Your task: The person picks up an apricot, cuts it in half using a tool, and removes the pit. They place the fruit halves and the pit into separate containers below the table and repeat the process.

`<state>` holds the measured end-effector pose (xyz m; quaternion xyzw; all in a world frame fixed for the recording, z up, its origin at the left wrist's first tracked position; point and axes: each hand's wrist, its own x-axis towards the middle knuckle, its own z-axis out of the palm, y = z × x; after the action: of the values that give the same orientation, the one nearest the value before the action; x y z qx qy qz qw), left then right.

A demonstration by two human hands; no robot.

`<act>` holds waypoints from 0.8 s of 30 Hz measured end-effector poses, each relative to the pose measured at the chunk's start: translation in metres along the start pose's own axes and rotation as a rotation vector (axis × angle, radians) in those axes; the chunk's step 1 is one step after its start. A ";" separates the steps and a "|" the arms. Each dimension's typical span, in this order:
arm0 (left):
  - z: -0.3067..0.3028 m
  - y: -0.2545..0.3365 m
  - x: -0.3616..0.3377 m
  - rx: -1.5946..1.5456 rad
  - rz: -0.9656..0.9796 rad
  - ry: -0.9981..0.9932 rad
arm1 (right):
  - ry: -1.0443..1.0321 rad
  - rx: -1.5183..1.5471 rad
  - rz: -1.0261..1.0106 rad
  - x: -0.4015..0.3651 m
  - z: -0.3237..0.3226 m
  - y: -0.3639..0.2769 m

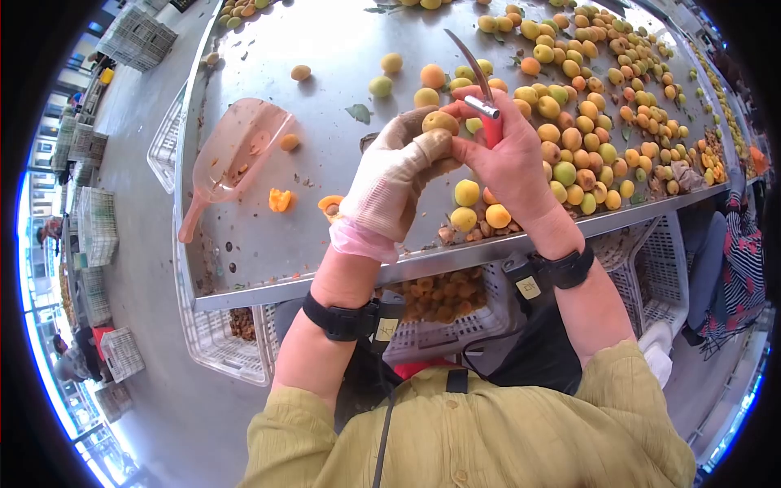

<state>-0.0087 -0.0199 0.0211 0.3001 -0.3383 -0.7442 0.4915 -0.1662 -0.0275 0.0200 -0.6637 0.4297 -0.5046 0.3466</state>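
Over the metal table, my left hand, in a whitish glove with a pink cuff, holds a yellow-brown apricot at its fingertips. My bare right hand grips the red handle of a curved knife, whose blade points up and away. The right thumb meets the gloved fingers just below the apricot. Close to the left wrist lies a cut apricot half. Several loose apricots sit beneath and beside the right hand.
A pinkish clear scoop lies on the table at the left, near orange apricot pieces. Many apricots spread across the right side. Below the front edge stand white crates, one holding apricot halves. A co-worker is at the far right.
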 end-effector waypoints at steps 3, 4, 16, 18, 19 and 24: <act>0.001 -0.003 0.000 -0.008 0.060 0.058 | 0.034 -0.062 -0.051 -0.002 0.001 -0.004; 0.001 -0.002 0.000 0.016 0.092 0.110 | 0.062 -0.079 -0.031 -0.001 0.001 -0.007; -0.020 -0.005 0.003 -0.498 0.064 0.032 | -0.188 0.467 0.464 -0.021 0.026 -0.007; -0.017 -0.007 0.003 -0.479 0.068 0.074 | -0.193 0.457 0.473 -0.023 0.032 -0.006; -0.015 -0.008 0.002 -0.460 0.072 0.115 | -0.170 0.477 0.490 -0.025 0.035 -0.005; -0.007 -0.008 0.000 -0.429 0.043 0.181 | -0.087 0.440 0.471 -0.028 0.049 -0.004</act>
<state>-0.0078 -0.0184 0.0107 0.2470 -0.1330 -0.7584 0.5884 -0.1217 0.0008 0.0005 -0.4762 0.4370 -0.4624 0.6070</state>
